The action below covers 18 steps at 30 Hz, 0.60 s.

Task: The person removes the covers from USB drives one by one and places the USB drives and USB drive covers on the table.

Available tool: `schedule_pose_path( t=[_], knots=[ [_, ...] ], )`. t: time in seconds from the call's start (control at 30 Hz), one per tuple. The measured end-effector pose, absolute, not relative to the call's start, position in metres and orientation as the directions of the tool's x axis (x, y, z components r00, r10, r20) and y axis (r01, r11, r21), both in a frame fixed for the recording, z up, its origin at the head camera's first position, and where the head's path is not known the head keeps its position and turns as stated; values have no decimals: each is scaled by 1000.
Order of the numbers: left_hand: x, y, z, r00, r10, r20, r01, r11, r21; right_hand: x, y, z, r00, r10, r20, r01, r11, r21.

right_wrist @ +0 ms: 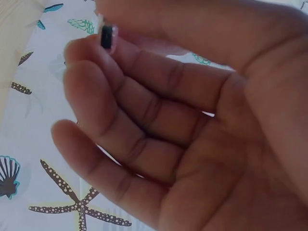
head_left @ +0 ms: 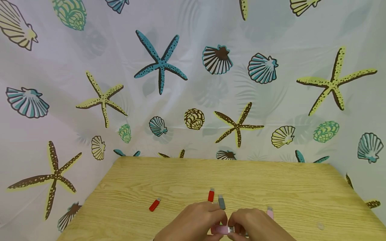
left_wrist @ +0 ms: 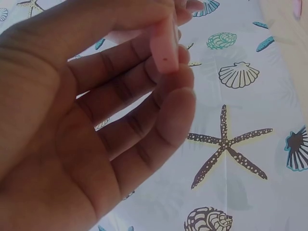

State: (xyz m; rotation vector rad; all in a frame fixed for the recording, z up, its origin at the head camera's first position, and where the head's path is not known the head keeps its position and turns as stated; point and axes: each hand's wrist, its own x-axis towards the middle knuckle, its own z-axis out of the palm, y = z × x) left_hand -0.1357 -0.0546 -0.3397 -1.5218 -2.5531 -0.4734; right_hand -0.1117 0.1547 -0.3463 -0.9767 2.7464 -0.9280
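Near the bottom of the head view, both hands meet over a pink USB stick [head_left: 221,229] with a silver metal plug. My left hand [head_left: 197,219] pinches its pink body between thumb and fingers; the left wrist view shows the body's pink end [left_wrist: 165,50]. At the plug side, my right hand [head_left: 251,221] pinches with thumb and fingertips. There the right wrist view shows a small dark end with a pink edge [right_wrist: 107,37]; whether this is the plug or a cap, I cannot tell. Bits of red and green show beneath the hands, mostly hidden.
On the wooden table [head_left: 181,174] lie a red USB stick [head_left: 154,205] at left, another red one [head_left: 211,195] and a grey one [head_left: 221,202] beyond the hands. A second pink stick [head_left: 270,213] and a small translucent disc [head_left: 320,226] lie at right. Patterned cloth [head_left: 187,90] surrounds the table.
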Motion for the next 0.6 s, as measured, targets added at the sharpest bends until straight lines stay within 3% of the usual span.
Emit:
schedule_pose_path(
  t=[0.4, 0.6],
  knots=[
    [-136, -56, -337, -517, 828, 218, 849, 465, 250, -110, 155, -346, -746, -627, 225, -637, 573, -516],
    [-136, -57, -336, -498, 840, 217, 862, 450, 236, -110, 156, -347, -716, -640, 280, -675, 532, -511]
  ],
)
